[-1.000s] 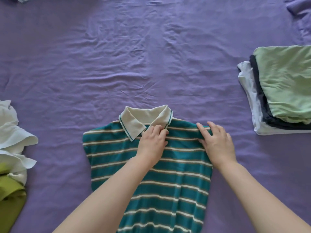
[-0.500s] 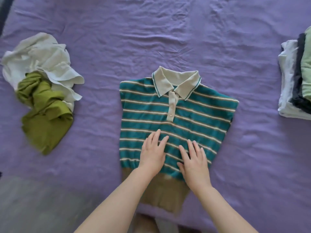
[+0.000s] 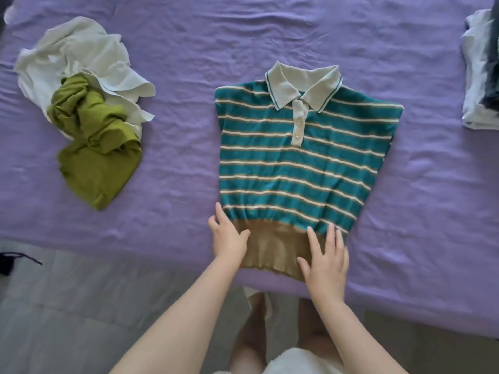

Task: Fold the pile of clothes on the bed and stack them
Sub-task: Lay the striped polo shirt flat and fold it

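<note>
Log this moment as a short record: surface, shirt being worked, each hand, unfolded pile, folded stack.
surface: purple bedsheet
shirt: striped polo shirt, flat, collar away from the person
left hand: left hand, fingers straight, at the tan hem's left edge
right hand: right hand, flat on the hem's right side
unfolded: white garment and green garment, crumpled together
stack: folded clothes at the frame's right edge

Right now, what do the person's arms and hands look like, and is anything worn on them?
Both forearms are bare, with no sleeves in view. The left hand and right hand wear no gloves, rings, watch or bracelet that I can see.
</note>
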### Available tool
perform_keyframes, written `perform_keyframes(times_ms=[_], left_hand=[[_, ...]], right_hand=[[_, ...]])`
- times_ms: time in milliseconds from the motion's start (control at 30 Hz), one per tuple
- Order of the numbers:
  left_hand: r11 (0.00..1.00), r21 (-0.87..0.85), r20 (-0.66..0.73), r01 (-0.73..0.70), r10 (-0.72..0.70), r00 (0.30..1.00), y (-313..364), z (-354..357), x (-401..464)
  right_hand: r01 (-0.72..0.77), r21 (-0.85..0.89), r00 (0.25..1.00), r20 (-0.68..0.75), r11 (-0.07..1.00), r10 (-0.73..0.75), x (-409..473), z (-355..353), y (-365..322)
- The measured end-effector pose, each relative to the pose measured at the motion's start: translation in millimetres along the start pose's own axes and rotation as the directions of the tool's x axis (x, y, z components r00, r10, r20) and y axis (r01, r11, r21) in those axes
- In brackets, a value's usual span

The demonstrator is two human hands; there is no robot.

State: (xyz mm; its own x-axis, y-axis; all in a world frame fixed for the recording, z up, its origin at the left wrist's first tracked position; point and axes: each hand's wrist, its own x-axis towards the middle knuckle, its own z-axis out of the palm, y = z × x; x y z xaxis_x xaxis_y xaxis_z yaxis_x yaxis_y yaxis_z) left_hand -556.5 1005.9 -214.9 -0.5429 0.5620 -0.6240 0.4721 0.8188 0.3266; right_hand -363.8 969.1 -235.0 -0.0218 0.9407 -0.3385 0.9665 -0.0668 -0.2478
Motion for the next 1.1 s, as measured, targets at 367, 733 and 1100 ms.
perform_keyframes(times_ms=[367, 733, 1100], left_hand=[[0.825, -0.536, 0.190, 0.177, -0.086, 0.978, -19, -24, -17], [0.500, -0.816, 0.242, 0.289, -0.159, 0.957, 99, -62, 20], [0.175, -0.882, 0.427, 0.437, -0.095, 0.899, 205, -67, 99]], right_hand=[[-0.306, 0.676, 0.927, 0.052, 0.671, 0.371, -18, -22, -15], [-0.426, 0.901, 0.795, 0.413, -0.075, 0.443, 105, -121, 2], [-0.457, 0.815, 0.744, 0.570, -0.356, 0.350, 244, -155, 4]])
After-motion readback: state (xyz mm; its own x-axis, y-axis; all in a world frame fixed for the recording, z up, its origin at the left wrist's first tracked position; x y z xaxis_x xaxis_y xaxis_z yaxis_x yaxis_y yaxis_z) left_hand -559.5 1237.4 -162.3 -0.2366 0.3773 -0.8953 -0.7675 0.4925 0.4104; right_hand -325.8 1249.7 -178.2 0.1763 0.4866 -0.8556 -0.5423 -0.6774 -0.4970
